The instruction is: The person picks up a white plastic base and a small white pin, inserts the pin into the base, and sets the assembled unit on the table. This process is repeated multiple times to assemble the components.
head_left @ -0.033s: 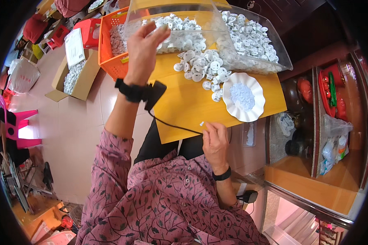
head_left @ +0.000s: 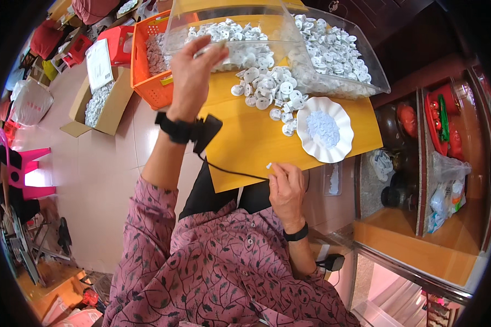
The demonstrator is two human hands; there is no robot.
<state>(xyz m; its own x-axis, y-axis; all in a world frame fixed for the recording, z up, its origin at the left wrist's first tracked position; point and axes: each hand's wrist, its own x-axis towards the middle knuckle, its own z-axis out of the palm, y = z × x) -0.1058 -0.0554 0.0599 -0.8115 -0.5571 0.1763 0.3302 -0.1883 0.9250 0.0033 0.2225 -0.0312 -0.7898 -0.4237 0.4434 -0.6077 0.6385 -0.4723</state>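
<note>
My left hand [head_left: 193,76] reaches up to the near edge of a clear plastic bin [head_left: 229,27] full of white round parts, and its fingertips pinch one white round part [head_left: 211,49]. My right hand [head_left: 286,191] rests at the front edge of the yellow board [head_left: 245,147] and pinches a tiny white piece [head_left: 268,165] between thumb and forefinger. A loose heap of white round parts [head_left: 267,92] lies on the board between the hands. Right of the heap is a white scalloped plate [head_left: 341,150] holding tiny white pieces.
A second clear bin [head_left: 360,71] of white parts sits at the back right. An orange crate [head_left: 153,92] stands left of the board, and a cardboard box [head_left: 112,109] sits on the tiled floor. A wooden shelf unit [head_left: 420,180] with red items stands to the right. A black cable runs from my left wrist.
</note>
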